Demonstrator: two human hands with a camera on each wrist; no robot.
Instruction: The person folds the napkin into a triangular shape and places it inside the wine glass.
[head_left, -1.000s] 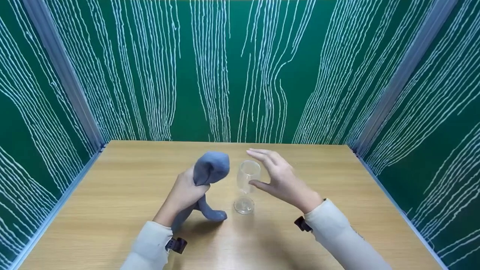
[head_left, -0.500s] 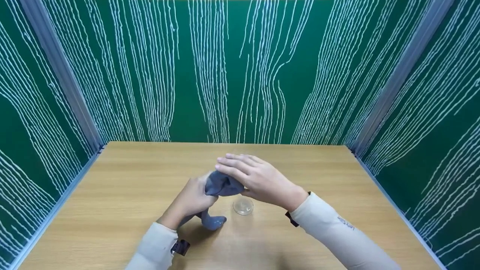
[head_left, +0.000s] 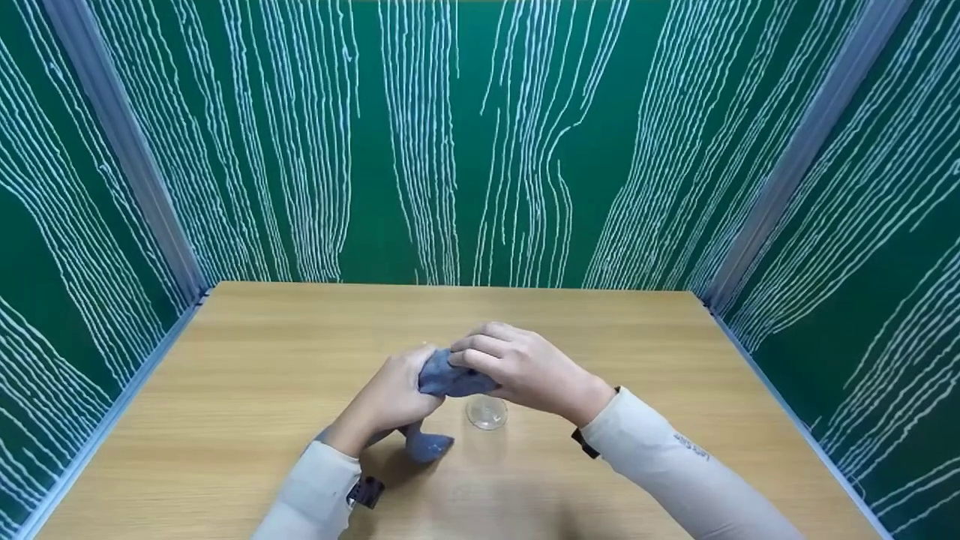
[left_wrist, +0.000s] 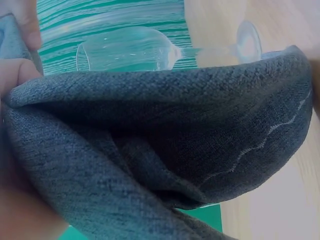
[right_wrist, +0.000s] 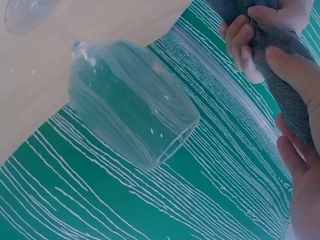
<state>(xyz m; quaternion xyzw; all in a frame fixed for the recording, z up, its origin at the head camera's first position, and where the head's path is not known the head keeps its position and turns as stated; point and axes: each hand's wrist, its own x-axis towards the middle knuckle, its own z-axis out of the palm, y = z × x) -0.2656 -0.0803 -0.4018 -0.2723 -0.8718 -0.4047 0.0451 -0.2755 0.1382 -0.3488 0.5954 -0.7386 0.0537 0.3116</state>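
A blue-grey cloth (head_left: pixel 454 381) is bunched up between both hands, above the table. My left hand (head_left: pixel 401 391) grips it around the middle, and a loose tail of it hangs below. My right hand (head_left: pixel 525 371) holds the upper end, thumb on one side and fingers on the other in the right wrist view. A clear stemmed wine glass (right_wrist: pixel 130 100) stands upright on the table just beyond the cloth. From the head, only its round foot (head_left: pixel 487 413) shows, the bowl being hidden by the cloth and right hand. Cloth folds fill most of the left wrist view.
The light wooden table (head_left: pixel 637 337) carries the glass. Green panels with white wavy lines (head_left: pixel 420 150) enclose it at the back and both sides, joined by grey corner posts (head_left: pixel 795 165).
My right hand has come left from beside the glass and closed its fingers over the cloth's upper end. The left hand has carried the cloth slightly right. The glass has stayed put.
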